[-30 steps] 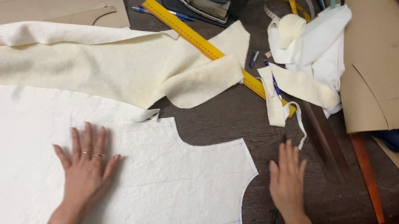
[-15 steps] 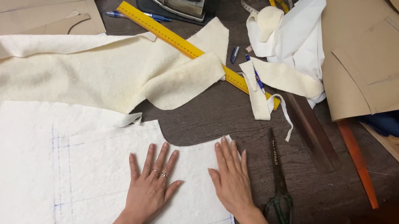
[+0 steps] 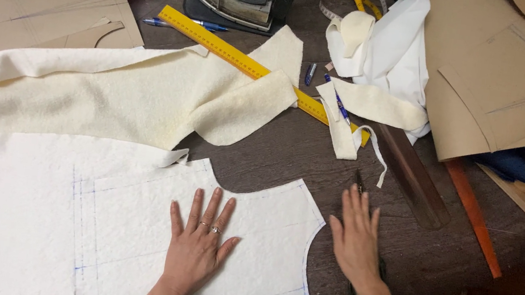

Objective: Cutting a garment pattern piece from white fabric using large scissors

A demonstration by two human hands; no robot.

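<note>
On the white fabric (image 3: 134, 232) my left hand (image 3: 198, 246) lies flat, fingers spread; my right hand (image 3: 356, 237) rests open on the table (image 3: 275, 155).

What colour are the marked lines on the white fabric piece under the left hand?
Blue, on the white fabric piece under the left hand; head view.

No packages, labels, signs or screens show on the desk (image 3: 288, 157). The brown sheets at its far left and far right corners look like plain cardboard cutting patterns with pencil lines, not packaging, though the view cuts them off at the edges. The yellow ruler near the far edge carries only measuring marks. A small orange-and-white object at the far edge is too cropped to tell whether it bears a label.
</note>
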